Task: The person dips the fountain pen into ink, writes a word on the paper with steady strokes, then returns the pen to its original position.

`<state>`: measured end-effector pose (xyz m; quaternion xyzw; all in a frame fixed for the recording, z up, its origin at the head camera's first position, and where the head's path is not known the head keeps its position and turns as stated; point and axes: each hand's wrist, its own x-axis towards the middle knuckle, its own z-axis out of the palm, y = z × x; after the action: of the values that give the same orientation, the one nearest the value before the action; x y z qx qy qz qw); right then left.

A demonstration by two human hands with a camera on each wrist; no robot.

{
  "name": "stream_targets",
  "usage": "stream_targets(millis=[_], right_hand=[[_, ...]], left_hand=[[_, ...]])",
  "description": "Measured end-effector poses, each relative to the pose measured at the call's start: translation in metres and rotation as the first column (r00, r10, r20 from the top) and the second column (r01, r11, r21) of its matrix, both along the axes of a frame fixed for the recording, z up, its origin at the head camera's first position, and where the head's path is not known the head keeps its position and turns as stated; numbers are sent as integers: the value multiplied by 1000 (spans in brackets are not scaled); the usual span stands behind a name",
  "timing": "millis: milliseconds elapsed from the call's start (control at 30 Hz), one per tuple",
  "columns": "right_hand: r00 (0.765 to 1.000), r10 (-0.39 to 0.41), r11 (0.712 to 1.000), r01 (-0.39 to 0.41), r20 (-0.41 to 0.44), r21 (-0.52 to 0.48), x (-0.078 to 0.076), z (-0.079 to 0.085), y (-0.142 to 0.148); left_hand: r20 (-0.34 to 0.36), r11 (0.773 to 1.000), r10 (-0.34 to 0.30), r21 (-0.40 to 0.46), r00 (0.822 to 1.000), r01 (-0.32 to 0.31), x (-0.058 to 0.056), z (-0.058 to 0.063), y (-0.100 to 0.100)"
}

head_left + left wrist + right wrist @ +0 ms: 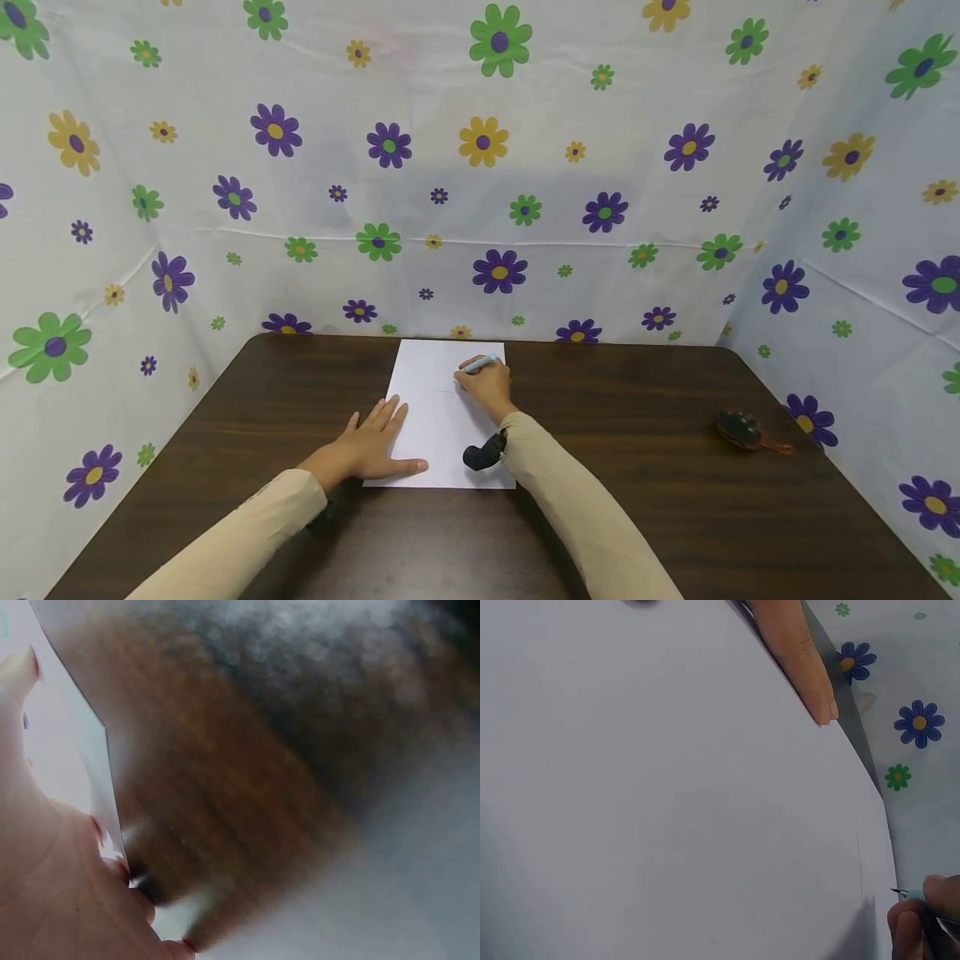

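A white sheet of paper lies on the dark wooden table, with a thin straight line drawn across its upper part. My left hand rests spread on the sheet's lower left side, its fingers straight and thumb pointing right. Over the upper right of the paper, my right hand pinches a light blue pen. In the right wrist view the pen's dark tip shows close to the sheet's edge, beside the line; whether it touches the paper I cannot tell. The left wrist view shows my left palm over the sheet's edge.
A small dark pan with a reddish-brown handle sits toward the table's right side. Flower-printed white cloth hangs behind the table and along both sides. A black wrist-worn piece juts from my right sleeve above the paper.
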<state>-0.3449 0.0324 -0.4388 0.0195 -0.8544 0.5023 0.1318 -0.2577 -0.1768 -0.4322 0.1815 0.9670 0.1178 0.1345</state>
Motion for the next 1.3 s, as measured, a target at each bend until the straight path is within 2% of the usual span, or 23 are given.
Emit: stream_targets(millis=[267, 467, 700, 1067, 1300], right_hand=[[993, -69, 997, 71, 93, -16, -1, -2, -5], [995, -63, 998, 64, 81, -19, 0, -2, -7], [991, -78, 996, 82, 110, -34, 1, -3, -5], [993, -61, 996, 55, 98, 69, 4, 3, -4], [992, -35, 999, 31, 118, 33, 9, 2, -2]], left_hand=[[-7, 1000, -6, -1, 1000, 6, -1, -2, 0], [-9, 1000, -2, 4, 1000, 2, 1, -5, -1], [-11, 1000, 0, -6, 1000, 0, 1, -2, -1], [-6, 1000, 1, -7, 1000, -1, 2, 2, -1], [-5, 1000, -5, -6, 1000, 5, 3, 3, 0]])
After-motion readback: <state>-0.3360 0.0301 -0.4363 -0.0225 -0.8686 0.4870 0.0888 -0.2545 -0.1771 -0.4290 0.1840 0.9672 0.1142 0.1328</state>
